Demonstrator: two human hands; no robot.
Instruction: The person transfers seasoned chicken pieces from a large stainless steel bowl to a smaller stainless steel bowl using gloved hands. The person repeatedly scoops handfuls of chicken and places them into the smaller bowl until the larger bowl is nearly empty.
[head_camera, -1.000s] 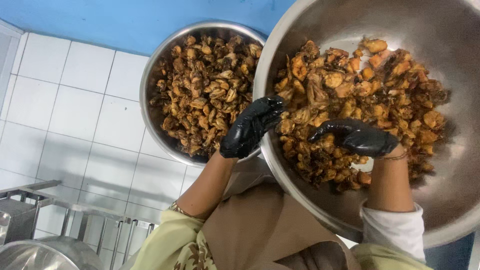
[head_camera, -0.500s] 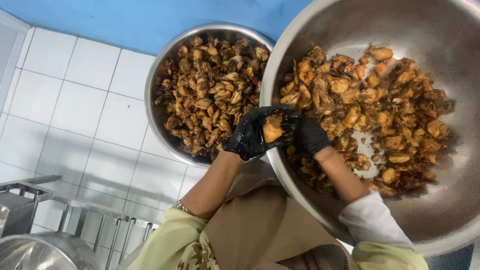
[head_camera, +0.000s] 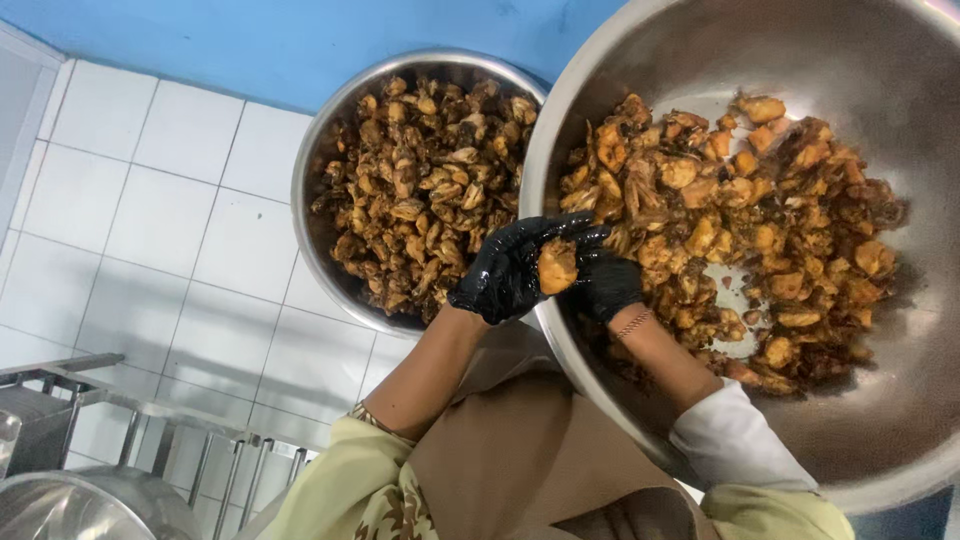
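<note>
Black-gloved left hand (head_camera: 505, 275) and right hand (head_camera: 607, 280) apparently cup a chicken piece (head_camera: 557, 266) between them.

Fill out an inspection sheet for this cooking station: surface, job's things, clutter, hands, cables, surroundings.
Surface: blue surface under the bowls, beside white tiles.
Job's things: large steel bowl holding browned meat pieces with bare metal showing among them; smaller steel bowl heaped with darker pieces; one piece of meat held over the large bowl's rim.
Clutter: nothing seen.
Hands: left hand and right hand, both in glossy black gloves, together hold the piece; bracelet at the right wrist.
Cables: nothing seen.
Surroundings: metal rack and another steel vessel at lower left.
</note>
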